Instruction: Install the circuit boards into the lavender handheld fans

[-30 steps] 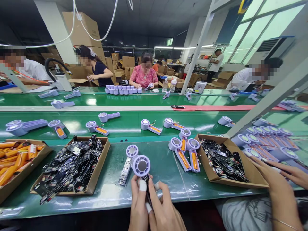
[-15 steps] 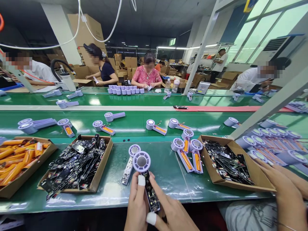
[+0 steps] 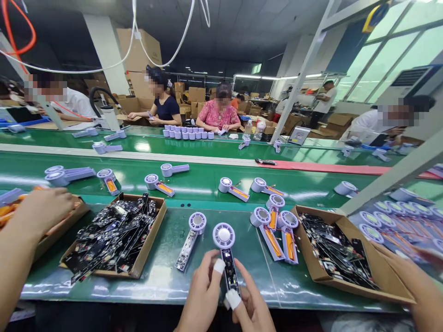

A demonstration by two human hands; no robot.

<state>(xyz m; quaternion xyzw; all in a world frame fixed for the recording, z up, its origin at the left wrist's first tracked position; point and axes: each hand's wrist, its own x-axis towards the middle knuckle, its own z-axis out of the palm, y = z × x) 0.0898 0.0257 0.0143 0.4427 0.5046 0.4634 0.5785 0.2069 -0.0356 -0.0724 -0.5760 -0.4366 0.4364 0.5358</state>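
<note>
Both my hands hold a purple handheld fan at the front of the green bench, its round head pointing away from me. A black circuit board lies in the fan's handle. My left hand grips the handle from the left, its covered thumb along the board's edge. My right hand closes on the lower end, thumb pressed over the board. White finger covers are on both thumbs. Just left lies a second purple fan with a pale board in its handle.
Cardboard trays of circuit boards stand left and right. A co-worker's hand reaches over the orange batteries; another co-worker's arm is at right. Several fans with orange batteries lie nearby. A conveyor runs behind.
The view has shifted, and the fan and my hands appear slightly further right and lower. A co-worker's hand has come in over the batteries at left.
</note>
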